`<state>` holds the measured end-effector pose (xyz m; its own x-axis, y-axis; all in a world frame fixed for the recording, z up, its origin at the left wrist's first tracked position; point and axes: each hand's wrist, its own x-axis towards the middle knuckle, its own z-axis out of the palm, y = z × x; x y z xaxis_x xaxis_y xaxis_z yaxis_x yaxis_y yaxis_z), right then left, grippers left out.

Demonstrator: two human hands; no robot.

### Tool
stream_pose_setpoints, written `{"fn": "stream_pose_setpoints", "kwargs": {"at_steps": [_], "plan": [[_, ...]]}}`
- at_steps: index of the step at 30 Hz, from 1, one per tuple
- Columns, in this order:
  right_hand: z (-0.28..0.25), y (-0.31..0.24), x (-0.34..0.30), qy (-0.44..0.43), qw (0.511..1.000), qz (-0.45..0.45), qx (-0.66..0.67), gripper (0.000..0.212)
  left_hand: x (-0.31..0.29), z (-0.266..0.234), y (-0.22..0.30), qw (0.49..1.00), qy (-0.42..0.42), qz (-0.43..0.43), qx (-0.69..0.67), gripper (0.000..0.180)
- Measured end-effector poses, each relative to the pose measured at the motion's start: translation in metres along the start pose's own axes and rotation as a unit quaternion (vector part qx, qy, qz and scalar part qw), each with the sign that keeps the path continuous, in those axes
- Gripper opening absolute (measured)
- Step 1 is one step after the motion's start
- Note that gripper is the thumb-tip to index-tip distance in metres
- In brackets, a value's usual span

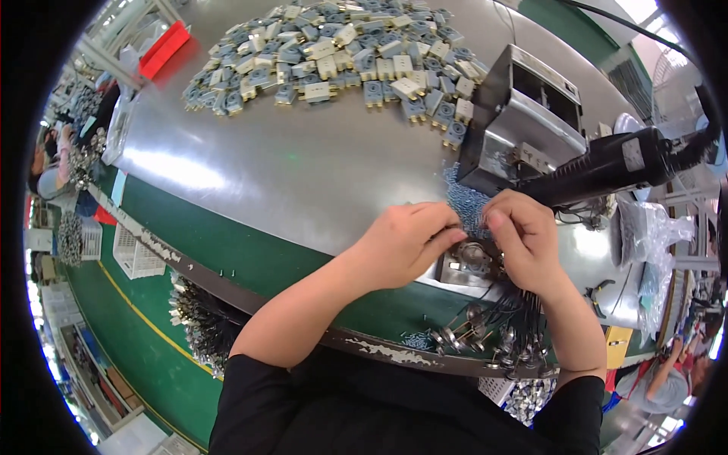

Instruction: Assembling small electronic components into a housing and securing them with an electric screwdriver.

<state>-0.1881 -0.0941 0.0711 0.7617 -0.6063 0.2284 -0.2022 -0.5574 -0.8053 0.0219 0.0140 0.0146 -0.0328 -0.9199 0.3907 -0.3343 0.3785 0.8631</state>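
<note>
My left hand (409, 243) has its thumb and fingertips pinched together beside a small metal fixture (457, 274). What that pinch holds, if anything, is too small to make out. Across from it, my right hand (528, 241) is also closed in a pinch, at the edge of a pile of small bluish screws (464, 199); its grip hides whatever is in it. Between and below the hands, a round metal part (475, 256) sits on the fixture. Close to my right wrist lie several round metal parts with black wires (523, 345).
A large heap of grey and cream blocks with brass pins (326, 64) covers the far table. Right of the screws stands a metal box (523, 121), with a black power screwdriver (599, 167) in front. Pliers (599, 297) and a plastic bag (652, 250) lie farther right.
</note>
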Motion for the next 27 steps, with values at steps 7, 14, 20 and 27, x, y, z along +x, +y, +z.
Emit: {"fn": "stream_pose_setpoints", "kwargs": {"at_steps": [7,14,20,27], "plan": [[-0.006,-0.002,0.000,-0.095,0.990,0.032,-0.103,0.016,0.003,-0.003,-0.012,0.996,0.018,-0.031,0.082,0.015],[-0.007,0.011,-0.004,-0.110,0.983,-0.016,-0.145,0.023,0.014,-0.002,-0.013,0.984,0.014,-0.116,0.132,0.030],[0.002,-0.006,-0.001,-0.017,0.996,-0.001,-0.082,0.031,0.010,-0.003,-0.010,0.892,0.005,-0.222,-0.393,0.076],[0.017,-0.004,0.013,-0.043,0.995,-0.082,-0.033,0.026,0.004,0.021,-0.008,0.979,-0.030,-0.069,-0.188,0.086]]}}
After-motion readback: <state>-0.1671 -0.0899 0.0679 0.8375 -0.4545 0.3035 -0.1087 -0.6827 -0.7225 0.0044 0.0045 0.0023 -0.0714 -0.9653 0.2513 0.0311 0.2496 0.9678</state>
